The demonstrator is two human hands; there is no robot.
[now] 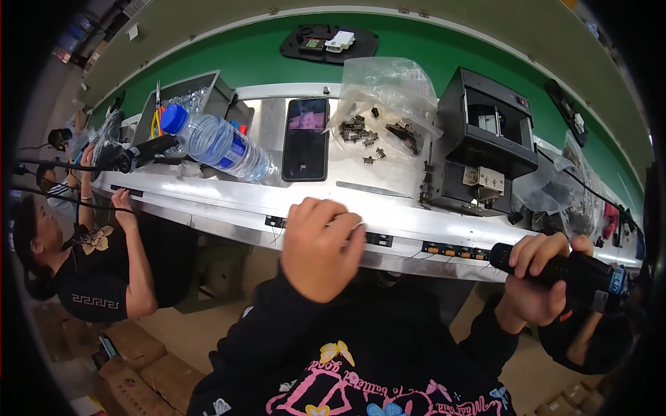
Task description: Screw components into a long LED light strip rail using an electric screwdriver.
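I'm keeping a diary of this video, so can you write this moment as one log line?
left hand: fist on metal bench edge | right hand: grips black power screwdriver | bench: water bottle, phone, bag of small parts, black device

Single view, head-mounted, looking steeply down and forward over the wearer's chest. Close range: the left hand (pixel 320 246) and right hand (pixel 538 277) fill the lower middle, at the near edge of the steel bench (pixel 388 184). Beyond it runs the green belt (pixel 416 48). Fisheye bends both into arcs; the corners are black. No second view to compare.
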